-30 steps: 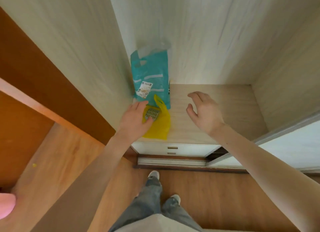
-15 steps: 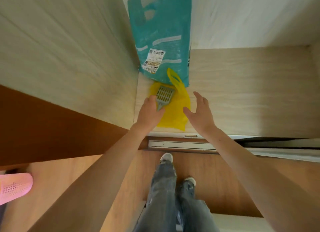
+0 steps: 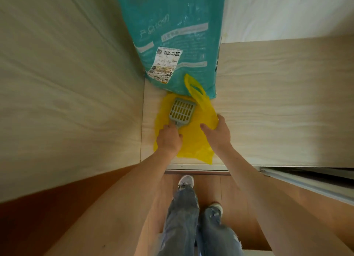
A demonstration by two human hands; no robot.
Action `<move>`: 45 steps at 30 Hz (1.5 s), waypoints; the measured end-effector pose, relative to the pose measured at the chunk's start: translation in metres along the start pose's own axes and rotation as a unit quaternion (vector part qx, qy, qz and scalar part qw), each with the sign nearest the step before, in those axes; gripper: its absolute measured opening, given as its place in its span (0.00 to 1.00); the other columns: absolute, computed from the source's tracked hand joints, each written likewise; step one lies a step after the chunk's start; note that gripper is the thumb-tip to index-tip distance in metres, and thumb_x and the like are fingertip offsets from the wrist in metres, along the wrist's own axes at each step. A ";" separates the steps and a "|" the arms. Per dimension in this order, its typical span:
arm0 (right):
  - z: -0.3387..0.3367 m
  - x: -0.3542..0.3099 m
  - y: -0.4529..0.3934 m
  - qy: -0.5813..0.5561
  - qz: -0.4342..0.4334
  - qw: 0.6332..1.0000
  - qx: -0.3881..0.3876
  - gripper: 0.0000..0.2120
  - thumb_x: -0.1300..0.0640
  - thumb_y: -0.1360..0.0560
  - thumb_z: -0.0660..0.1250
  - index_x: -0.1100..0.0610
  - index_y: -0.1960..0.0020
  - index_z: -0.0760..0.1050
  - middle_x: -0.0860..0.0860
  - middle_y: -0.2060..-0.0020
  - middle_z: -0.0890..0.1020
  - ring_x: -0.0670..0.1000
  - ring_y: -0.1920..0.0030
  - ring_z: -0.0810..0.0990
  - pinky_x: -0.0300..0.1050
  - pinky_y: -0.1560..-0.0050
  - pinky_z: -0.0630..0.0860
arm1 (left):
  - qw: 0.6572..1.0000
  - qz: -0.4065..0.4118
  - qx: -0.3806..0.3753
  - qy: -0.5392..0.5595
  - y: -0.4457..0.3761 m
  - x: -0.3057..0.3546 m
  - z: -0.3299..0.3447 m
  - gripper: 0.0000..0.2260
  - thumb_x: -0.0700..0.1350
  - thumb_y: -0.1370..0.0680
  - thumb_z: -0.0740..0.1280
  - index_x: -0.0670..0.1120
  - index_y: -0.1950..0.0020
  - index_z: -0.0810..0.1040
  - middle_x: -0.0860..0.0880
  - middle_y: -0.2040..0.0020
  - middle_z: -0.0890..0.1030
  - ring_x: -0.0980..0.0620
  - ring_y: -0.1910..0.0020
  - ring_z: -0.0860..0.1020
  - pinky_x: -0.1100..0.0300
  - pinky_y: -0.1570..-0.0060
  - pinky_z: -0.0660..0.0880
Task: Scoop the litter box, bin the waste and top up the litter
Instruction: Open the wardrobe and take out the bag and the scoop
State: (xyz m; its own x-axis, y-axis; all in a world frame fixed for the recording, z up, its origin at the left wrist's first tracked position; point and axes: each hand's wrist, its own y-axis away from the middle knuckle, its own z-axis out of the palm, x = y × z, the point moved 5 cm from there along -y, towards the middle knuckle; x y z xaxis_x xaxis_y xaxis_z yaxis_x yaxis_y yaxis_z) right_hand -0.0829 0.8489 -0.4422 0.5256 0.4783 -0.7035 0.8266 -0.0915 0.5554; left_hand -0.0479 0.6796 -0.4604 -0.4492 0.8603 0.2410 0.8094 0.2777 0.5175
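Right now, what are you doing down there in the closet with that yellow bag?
A person is bending into a cupboard. Their left hand grips the handle of a grey litter scoop that lies on a yellow plastic bag, and their right hand rests on that bag's edge. A big teal litter bag leans in the corner behind. Nothing has been lifted off the shelf yet.

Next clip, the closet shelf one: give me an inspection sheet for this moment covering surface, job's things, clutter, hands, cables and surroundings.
Surface: pale wood-grain shelf inside a closet.
Job's things: grey slotted scoop lies on a yellow plastic bag; teal litter bag stands in the left corner behind them.
Clutter: nothing seen.
Hands: left hand grips the scoop's handle; right hand rests on the yellow bag's right edge, fingers curled at it.
Cables: nothing seen.
Surroundings: closet side wall, wooden floor, sliding-door track; litter box not in view.
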 end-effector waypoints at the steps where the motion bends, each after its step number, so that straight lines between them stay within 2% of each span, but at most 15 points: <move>1: 0.003 0.002 -0.002 0.000 0.004 1.000 0.006 0.27 0.53 0.26 0.69 0.59 0.30 0.65 0.56 0.39 0.76 0.58 0.40 0.75 0.48 0.46 0.71 | 1.000 -0.005 -0.001 -0.016 -0.001 -0.002 0.004 0.18 0.48 0.21 0.63 0.40 0.36 0.68 0.40 0.41 0.73 0.41 0.43 0.74 0.51 0.50 0.72; 6: 0.007 0.014 -0.011 0.016 0.013 1.000 0.015 0.04 0.62 0.25 0.63 0.62 0.51 0.70 0.54 0.62 0.74 0.56 0.59 0.72 0.46 0.65 0.64 | 0.997 0.001 -0.007 -0.072 -0.004 -0.006 0.020 0.16 0.49 0.20 0.61 0.39 0.37 0.68 0.41 0.41 0.74 0.43 0.43 0.75 0.53 0.50 0.73; 8: 0.002 0.017 -0.010 0.002 0.003 1.000 0.023 0.02 0.65 0.26 0.60 0.61 0.56 0.69 0.51 0.68 0.70 0.55 0.63 0.68 0.46 0.69 0.61 | 0.998 0.000 -0.013 -0.059 0.000 -0.004 0.021 0.16 0.49 0.20 0.59 0.39 0.38 0.68 0.40 0.42 0.75 0.43 0.44 0.75 0.53 0.51 0.73; 13: -0.012 0.017 0.003 -0.027 -0.026 0.999 0.022 0.04 0.69 0.27 0.59 0.64 0.57 0.72 0.55 0.66 0.72 0.53 0.64 0.69 0.46 0.68 0.61 | 0.994 -0.050 0.011 0.093 0.025 0.004 0.017 0.14 0.44 0.19 0.56 0.36 0.38 0.63 0.40 0.57 0.80 0.40 0.58 0.79 0.54 0.68 0.67; 18: -0.031 0.009 0.023 -0.036 -0.041 0.998 0.002 0.07 0.71 0.28 0.59 0.60 0.60 0.71 0.52 0.69 0.71 0.53 0.65 0.68 0.46 0.67 0.62 | 0.978 -0.071 0.048 0.189 0.066 0.018 0.009 0.15 0.41 0.19 0.57 0.32 0.38 0.60 0.47 0.68 0.72 0.39 0.64 0.78 0.56 0.73 0.64; 23: -0.057 0.000 0.057 -0.071 -0.054 0.996 -0.011 0.04 0.70 0.27 0.61 0.64 0.59 0.73 0.56 0.67 0.73 0.53 0.65 0.69 0.45 0.68 0.64 | 0.987 -0.078 0.024 0.137 0.124 0.032 -0.007 0.10 0.37 0.19 0.53 0.36 0.39 0.64 0.38 0.50 0.74 0.45 0.63 0.76 0.57 0.66 0.69; 27: -0.082 -0.010 0.085 -0.128 -0.053 0.990 -0.019 0.05 0.71 0.26 0.61 0.66 0.56 0.75 0.57 0.65 0.79 0.55 0.67 0.76 0.40 0.69 0.73 | 0.993 -0.048 0.067 0.083 0.176 0.041 -0.022 0.10 0.42 0.19 0.54 0.39 0.41 0.66 0.47 0.56 0.73 0.41 0.54 0.77 0.58 0.62 0.70; 29: -0.094 -0.017 0.100 -0.137 -0.064 0.988 -0.024 0.07 0.72 0.26 0.61 0.63 0.57 0.75 0.53 0.67 0.78 0.51 0.67 0.76 0.33 0.73 0.71 | 0.998 -0.022 0.058 -0.001 0.196 0.050 -0.028 0.11 0.39 0.19 0.53 0.39 0.37 0.65 0.40 0.45 0.71 0.42 0.53 0.77 0.58 0.57 0.73; 31: -0.106 -0.023 0.115 -0.133 -0.077 0.988 -0.026 0.07 0.72 0.27 0.61 0.63 0.57 0.75 0.53 0.68 0.77 0.50 0.68 0.74 0.31 0.74 0.69 | 0.992 -0.059 0.055 0.100 0.220 0.047 -0.035 0.13 0.37 0.20 0.52 0.38 0.35 0.64 0.33 0.37 0.64 0.45 0.54 0.76 0.60 0.59 0.70; 33: -0.117 -0.025 0.129 -0.125 -0.086 0.988 -0.028 0.07 0.72 0.27 0.60 0.63 0.58 0.74 0.53 0.68 0.76 0.48 0.69 0.73 0.31 0.75 0.67 | 0.980 -0.093 0.040 0.172 0.245 0.051 -0.042 0.10 0.36 0.23 0.59 0.38 0.42 0.70 0.34 0.43 0.69 0.45 0.61 0.76 0.60 0.65 0.67; 36: -0.133 -0.031 0.151 -0.104 -0.110 0.988 -0.035 0.06 0.71 0.27 0.60 0.65 0.60 0.73 0.53 0.69 0.74 0.50 0.68 0.71 0.33 0.75 0.64 | 0.984 -0.018 0.039 0.174 0.266 0.061 -0.054 0.17 0.36 0.44 0.79 0.38 0.61 0.76 0.37 0.60 0.74 0.47 0.78 0.68 0.62 0.76 0.58; 37: -0.138 -0.033 0.158 -0.096 -0.114 0.988 -0.038 0.06 0.71 0.26 0.60 0.64 0.60 0.73 0.53 0.69 0.74 0.50 0.68 0.70 0.33 0.75 0.63 | 0.988 -0.018 0.001 0.152 0.275 0.063 -0.054 0.16 0.38 0.39 0.77 0.38 0.56 0.76 0.35 0.56 0.74 0.45 0.73 0.72 0.59 0.73 0.60; 39: -0.147 -0.036 0.169 -0.083 -0.121 0.988 -0.047 0.08 0.70 0.26 0.60 0.62 0.61 0.72 0.52 0.69 0.73 0.48 0.69 0.68 0.34 0.74 0.63 | 0.987 -0.059 0.046 0.142 0.297 0.063 -0.067 0.13 0.39 0.27 0.67 0.37 0.44 0.72 0.35 0.45 0.70 0.43 0.60 0.76 0.58 0.66 0.60; 42: -0.159 -0.041 0.179 -0.072 -0.133 0.987 -0.053 0.09 0.70 0.26 0.61 0.61 0.62 0.72 0.53 0.69 0.73 0.49 0.68 0.68 0.39 0.70 0.63 | 0.996 0.008 0.057 0.072 0.316 0.074 -0.073 0.20 0.33 0.52 0.80 0.39 0.66 0.76 0.38 0.66 0.73 0.47 0.82 0.67 0.62 0.76 0.51; 45: -0.170 -0.047 0.191 -0.071 -0.163 0.983 -0.054 0.04 0.70 0.26 0.61 0.67 0.59 0.72 0.56 0.67 0.74 0.50 0.66 0.69 0.45 0.66 0.64 | 0.980 0.085 0.182 0.000 0.321 0.074 -0.079 0.16 0.29 0.52 0.73 0.39 0.70 0.73 0.40 0.70 0.70 0.47 0.85 0.62 0.64 0.77 0.49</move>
State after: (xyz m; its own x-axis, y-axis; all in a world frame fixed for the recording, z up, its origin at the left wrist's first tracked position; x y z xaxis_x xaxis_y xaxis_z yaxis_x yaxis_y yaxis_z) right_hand 0.0160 0.9577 -0.2275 0.2659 0.3405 -0.9019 0.9335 0.1425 0.3290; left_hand 0.1488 0.7988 -0.2119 -0.2955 0.9075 0.2984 0.9539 0.2634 0.1435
